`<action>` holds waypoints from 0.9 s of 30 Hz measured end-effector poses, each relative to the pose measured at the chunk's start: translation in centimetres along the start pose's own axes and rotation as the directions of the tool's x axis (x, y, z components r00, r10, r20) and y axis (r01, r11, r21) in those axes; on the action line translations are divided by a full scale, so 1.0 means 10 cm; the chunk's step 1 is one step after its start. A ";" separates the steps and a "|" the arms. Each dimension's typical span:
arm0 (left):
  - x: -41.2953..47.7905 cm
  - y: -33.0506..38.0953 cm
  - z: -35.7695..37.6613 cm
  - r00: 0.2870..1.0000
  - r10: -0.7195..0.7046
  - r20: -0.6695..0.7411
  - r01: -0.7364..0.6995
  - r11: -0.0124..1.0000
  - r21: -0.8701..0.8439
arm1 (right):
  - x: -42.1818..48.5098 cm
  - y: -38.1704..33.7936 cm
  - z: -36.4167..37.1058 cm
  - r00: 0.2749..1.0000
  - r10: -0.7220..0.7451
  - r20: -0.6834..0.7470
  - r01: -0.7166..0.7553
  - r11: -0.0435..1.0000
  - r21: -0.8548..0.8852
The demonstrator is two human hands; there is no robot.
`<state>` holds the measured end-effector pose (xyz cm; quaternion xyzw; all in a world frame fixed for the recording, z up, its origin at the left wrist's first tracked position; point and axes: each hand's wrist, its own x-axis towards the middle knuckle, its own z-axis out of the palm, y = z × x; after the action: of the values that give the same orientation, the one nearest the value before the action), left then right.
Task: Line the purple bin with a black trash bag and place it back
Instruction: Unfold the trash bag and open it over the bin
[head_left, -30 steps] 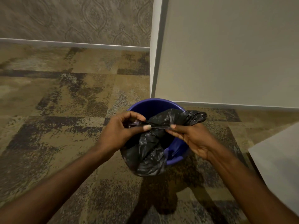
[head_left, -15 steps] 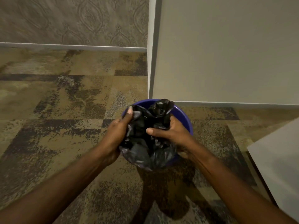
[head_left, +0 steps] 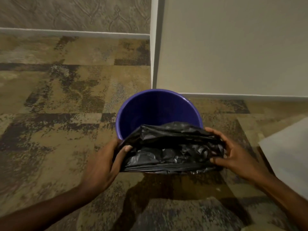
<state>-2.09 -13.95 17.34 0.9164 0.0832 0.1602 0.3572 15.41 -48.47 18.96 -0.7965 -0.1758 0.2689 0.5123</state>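
Note:
The round purple bin (head_left: 155, 112) stands upright on the carpet by a wall corner, its far inside bare. A crumpled black trash bag (head_left: 171, 149) is stretched across the bin's near rim and hides the near half of the opening. My left hand (head_left: 103, 164) grips the bag's left edge, thumb on top. My right hand (head_left: 233, 152) grips the bag's right edge, fingers curled over it. The two hands hold the bag pulled wide between them.
A white wall corner (head_left: 155, 47) rises just behind the bin, with a plain wall (head_left: 233, 47) to the right and patterned wallpaper (head_left: 75, 12) to the left. A pale flat surface (head_left: 288, 155) juts in at the right. Patterned carpet (head_left: 50, 114) surrounds the bin.
The bag was bunched between my hands over the bin. My hands have moved apart and toward me, spreading the bag wide over the near rim and uncovering the far inside.

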 end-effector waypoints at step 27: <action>2.05 -0.68 0.26 0.919 -0.361 0.161 0.391 0.891 -0.232 | 0.93 0.11 -0.44 0.928 0.167 0.332 -0.323 0.805 0.498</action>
<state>17.74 -5.13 15.65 0.8358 0.2170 0.0453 0.5023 25.41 -46.92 17.12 -0.5891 -0.0555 0.4788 0.6486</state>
